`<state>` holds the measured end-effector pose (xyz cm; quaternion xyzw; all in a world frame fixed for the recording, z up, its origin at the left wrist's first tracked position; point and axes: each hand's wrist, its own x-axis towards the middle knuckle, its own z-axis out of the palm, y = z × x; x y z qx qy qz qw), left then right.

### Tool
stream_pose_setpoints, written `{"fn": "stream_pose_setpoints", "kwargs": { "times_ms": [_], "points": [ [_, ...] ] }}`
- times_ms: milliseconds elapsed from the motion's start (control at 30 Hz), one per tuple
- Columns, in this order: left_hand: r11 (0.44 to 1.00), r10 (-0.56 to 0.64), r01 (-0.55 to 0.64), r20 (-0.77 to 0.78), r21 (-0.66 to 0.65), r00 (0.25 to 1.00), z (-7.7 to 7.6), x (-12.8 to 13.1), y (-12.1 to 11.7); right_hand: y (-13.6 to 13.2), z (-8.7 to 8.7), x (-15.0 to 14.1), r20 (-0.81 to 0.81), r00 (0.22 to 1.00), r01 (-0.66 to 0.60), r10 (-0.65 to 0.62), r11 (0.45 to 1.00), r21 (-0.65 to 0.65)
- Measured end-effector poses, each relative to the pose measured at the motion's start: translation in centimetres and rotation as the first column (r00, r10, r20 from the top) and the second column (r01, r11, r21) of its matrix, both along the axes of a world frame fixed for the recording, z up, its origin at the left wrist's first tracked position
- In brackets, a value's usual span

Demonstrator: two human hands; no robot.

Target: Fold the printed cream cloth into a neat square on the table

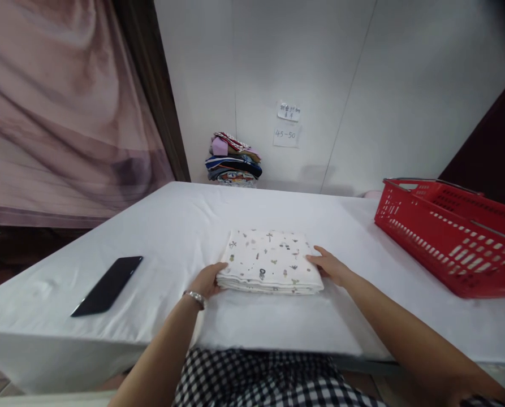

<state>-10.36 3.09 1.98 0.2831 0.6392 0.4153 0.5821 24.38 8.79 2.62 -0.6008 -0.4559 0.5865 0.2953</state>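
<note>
A folded white cloth (pixel 271 260) with small printed plants and animals lies on the white-covered table (pixel 277 325) in front of me, its folded layers showing along the near edge. My left hand (pixel 210 280), with a silver bracelet at the wrist, grips the cloth's left edge near the front corner. At the opposite side my right hand (pixel 327 265) holds the right edge, thumb on top and some fingers hidden beneath or behind it.
To the left a black phone (pixel 108 285) rests on the table. A red plastic basket (pixel 451 237) stands at the right. Beyond the far edge rises a stack of folded clothes (pixel 234 161) against the wall, beside paper signs (pixel 286 134). A pink curtain (pixel 65 107) hangs at left.
</note>
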Motion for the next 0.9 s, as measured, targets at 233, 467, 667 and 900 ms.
{"fn": "stream_pose_setpoints", "kwargs": {
  "times_ms": [233, 467, 667, 900],
  "points": [
    [0.989, -0.044, 0.073, 0.214, -0.132, 0.976, 0.8, -0.6, 0.5, -0.1, -0.8, -0.7, -0.159, 0.987, -0.037, 0.038, 0.999, 0.008],
    [1.0, -0.003, 0.005, 0.225, -0.007, 0.974, 7.1, -0.8, 4.9, 6.1, 3.7, -3.3, -0.053, 0.998, 0.047, -0.034, 0.965, 0.257],
    [0.96, 0.087, -0.157, 0.287, 0.232, 0.954, 15.3, -1.0, 11.4, 13.7, 11.1, -4.1, -0.219, 0.972, 0.185, -0.091, 0.867, 0.462],
    [0.995, 0.075, -0.084, 0.138, 0.062, 0.988, 8.5, 0.1, 12.1, 14.7, 5.3, -3.0, -0.153, 0.978, 0.181, -0.139, 0.936, 0.302]
  ]
}}
